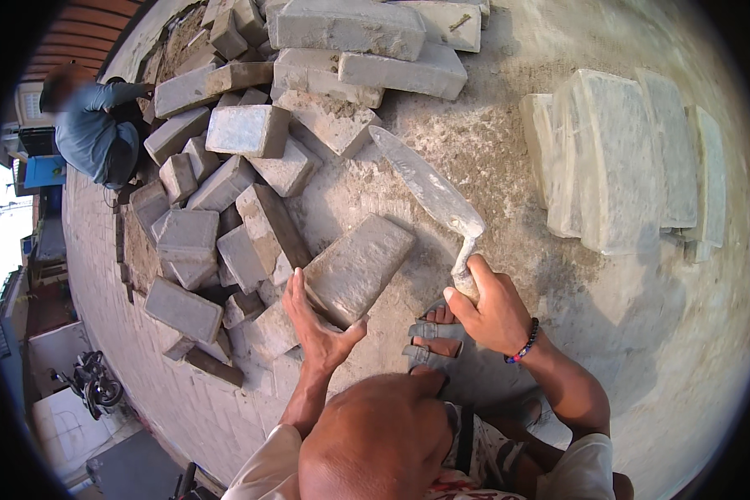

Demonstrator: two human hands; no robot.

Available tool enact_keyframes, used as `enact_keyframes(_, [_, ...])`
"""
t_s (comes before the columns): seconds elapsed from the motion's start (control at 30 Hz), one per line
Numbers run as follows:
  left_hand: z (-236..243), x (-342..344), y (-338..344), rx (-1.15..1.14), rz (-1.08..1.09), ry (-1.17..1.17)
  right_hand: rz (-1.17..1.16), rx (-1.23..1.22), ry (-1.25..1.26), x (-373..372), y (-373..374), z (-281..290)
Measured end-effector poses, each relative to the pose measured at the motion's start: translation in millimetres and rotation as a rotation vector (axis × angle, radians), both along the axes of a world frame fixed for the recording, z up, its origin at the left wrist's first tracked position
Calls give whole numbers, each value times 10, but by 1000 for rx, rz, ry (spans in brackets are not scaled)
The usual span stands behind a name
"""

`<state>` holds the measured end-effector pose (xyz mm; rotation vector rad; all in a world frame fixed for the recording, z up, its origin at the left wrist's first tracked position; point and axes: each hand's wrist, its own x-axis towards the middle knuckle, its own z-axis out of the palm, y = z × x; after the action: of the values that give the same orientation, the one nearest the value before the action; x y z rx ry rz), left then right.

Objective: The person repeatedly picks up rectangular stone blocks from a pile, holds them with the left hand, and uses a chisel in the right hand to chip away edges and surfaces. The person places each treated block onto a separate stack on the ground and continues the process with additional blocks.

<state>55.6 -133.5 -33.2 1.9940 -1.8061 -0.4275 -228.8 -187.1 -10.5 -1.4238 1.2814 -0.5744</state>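
Note:
My left hand grips the near end of a grey concrete block, thumb on one side and fingers on the other. The block is tilted, its far end pointing up and to the right; whether it touches the ground there I cannot tell. In my right hand is a pointing trowel, held by its handle. Its mortar-smeared blade points forward and to the left, beyond the block. Beside my left hand lies a heap of loose concrete blocks, some tipped on edge.
Larger blocks are stacked at the far end. Several long pale slabs stand on the right. A person in a blue shirt crouches beyond the heap. My sandalled foot is between my hands; a motorcycle stands far left.

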Motion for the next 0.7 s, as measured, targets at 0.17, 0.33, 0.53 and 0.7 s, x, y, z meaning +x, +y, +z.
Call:
enact_keyframes(0.17, [-71,9,-4,-61,-19,39,307,-39,322,220,175,-599])
enact_keyframes(0.33, [-43,-51,-118,-99,-47,29,224,5,393,8,-233,-799])
enact_keyframes(0.53, [-54,-153,-228,-118,-59,37,244,-139,149,230,60,-436])
enact_keyframes(0.7, [2,-227,-347,-117,-71,8,233,26,357,-21,-352,-735])
